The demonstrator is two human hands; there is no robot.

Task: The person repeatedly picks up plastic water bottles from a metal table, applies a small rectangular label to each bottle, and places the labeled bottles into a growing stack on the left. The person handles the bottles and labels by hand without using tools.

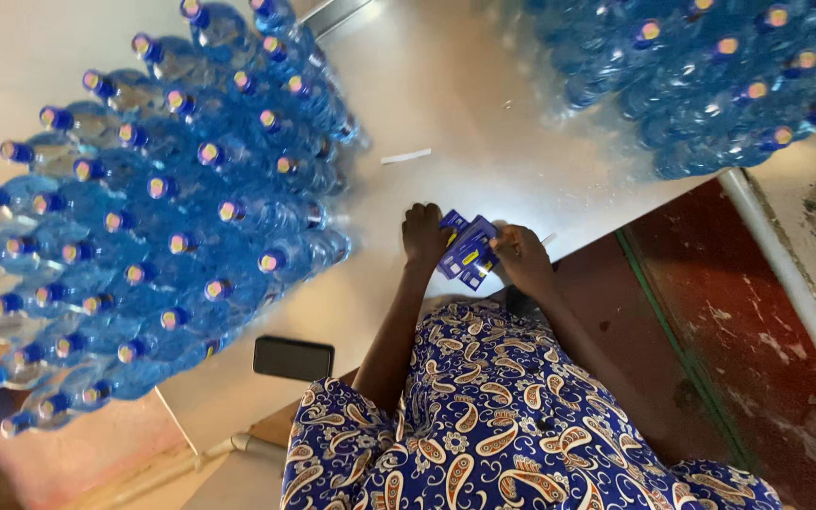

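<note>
Head view — two hands on a small stack of blue labels over the bench.
Both arms reach forward, bent; left hand [424,234] and right hand [521,255] each pinch the blue labels [466,249] between them — count unclear. Two masses of blue-capped bottles [153,236] flank them; one black phone [293,358] lies on the bench [446,104].

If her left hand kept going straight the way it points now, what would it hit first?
Probably nothing soon: the left hand, holding blue labels, points up the bare table. The white strip lies nearest that line; depth is unclear.
</note>
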